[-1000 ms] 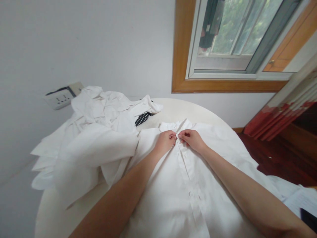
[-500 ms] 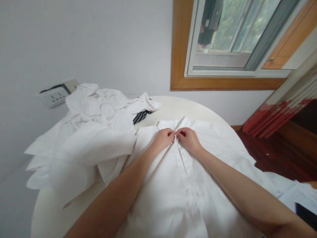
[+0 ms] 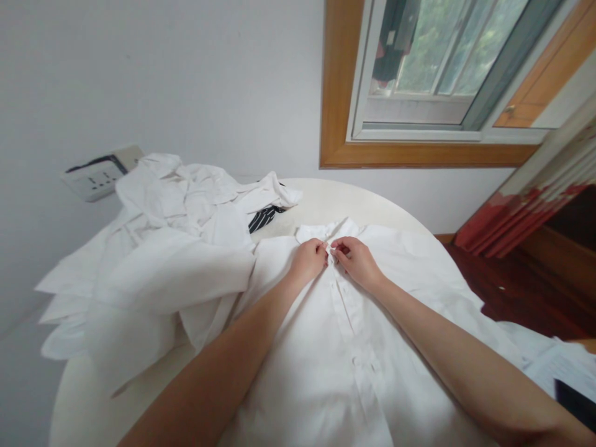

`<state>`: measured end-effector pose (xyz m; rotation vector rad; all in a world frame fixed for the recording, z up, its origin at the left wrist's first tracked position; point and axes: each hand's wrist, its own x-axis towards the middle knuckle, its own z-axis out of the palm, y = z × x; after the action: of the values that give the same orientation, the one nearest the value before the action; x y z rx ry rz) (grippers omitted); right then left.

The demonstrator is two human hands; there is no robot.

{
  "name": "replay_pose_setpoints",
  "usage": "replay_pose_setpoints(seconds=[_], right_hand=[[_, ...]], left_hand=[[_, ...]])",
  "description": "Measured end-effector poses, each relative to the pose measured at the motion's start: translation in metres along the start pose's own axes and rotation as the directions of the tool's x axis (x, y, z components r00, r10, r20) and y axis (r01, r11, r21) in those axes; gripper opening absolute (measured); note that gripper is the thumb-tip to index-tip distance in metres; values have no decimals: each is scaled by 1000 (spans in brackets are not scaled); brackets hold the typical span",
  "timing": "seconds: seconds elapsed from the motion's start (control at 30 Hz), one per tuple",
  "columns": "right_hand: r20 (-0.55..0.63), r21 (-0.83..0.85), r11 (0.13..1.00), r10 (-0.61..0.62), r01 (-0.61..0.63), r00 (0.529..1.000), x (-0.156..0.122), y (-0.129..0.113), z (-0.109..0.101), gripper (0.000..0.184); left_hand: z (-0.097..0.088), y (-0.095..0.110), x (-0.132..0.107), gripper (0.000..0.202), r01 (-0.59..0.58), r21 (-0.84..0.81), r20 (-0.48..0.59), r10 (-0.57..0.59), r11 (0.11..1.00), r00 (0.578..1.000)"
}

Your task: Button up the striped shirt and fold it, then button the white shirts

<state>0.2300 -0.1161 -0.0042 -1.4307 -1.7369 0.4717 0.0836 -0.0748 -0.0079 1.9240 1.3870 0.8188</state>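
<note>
A white button-up shirt lies flat, front up, on a round cream table, its collar pointing away from me. My left hand and my right hand meet just below the collar, each pinching one side of the shirt's button placket. The fingertips of both hands are curled tight on the fabric and nearly touch. What lies between the fingertips is too small to make out.
A heap of crumpled white garments covers the table's left side, with a black-and-white striped piece sticking out. A wall socket sits at the left. A wood-framed window is behind. Papers lie at lower right.
Both hands stay pinched on the placket near the collar with only small finger movements. The view has shifted slightly.
</note>
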Motion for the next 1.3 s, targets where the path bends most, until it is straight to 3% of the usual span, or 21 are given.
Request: replay_pose_setpoints(seconds=[0.33,0.47,0.73,1.3], right_hand=[[6,-55,994,-91,91,996,0,-4,-2,12],[8,-67,992,-108,108,994,0,-1,0,13],[7,-65,989,-132,132,991,-1,2,0,13],[-25,-24,991,-133,133,991,-3,-1,-2,12]], left_hand=[[-2,9,-6,20,120,-242,73,-105,963,992],[-5,8,-4,20,132,-259,96,-111,957,989],[-19,5,3,21,247,-390,294,-135,887,946],[-18,5,1,18,254,-420,297,-133,871,946]])
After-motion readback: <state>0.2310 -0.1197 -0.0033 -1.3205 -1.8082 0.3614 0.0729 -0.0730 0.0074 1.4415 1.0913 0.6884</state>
